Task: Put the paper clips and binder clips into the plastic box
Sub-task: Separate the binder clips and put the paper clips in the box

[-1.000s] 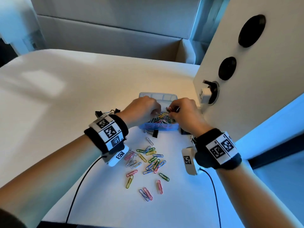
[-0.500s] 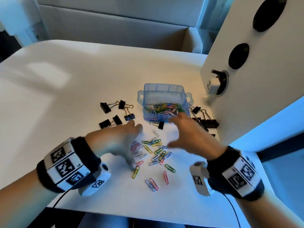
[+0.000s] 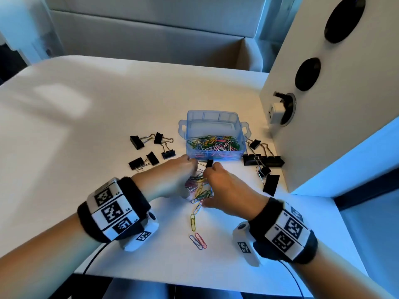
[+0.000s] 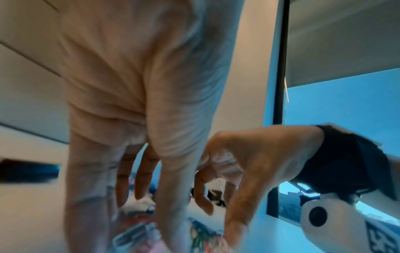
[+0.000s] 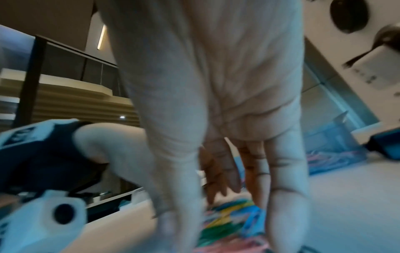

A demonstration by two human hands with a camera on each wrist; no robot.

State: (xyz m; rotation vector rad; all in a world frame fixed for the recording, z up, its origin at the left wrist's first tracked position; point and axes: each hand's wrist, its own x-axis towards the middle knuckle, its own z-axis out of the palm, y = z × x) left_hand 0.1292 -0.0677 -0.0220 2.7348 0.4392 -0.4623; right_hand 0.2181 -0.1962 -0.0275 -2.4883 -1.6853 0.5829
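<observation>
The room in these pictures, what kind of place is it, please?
Probably an office or study space, though I cannot be sure. A white desk carries paper clips and black binder clips, and a side panel has cable holes and a plugged-in adapter.

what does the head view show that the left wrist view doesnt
Only the head view shows the plastic box with paper clips inside, the black binder clips lying left and right of it, the stray clips nearer the table edge, and a wall plug.

Only the left wrist view shows the undersides of the left hand fingers, pointing down onto the blurred pile, and a dark frame behind.

Both show the right hand facing the left across the loose paper clips.
</observation>
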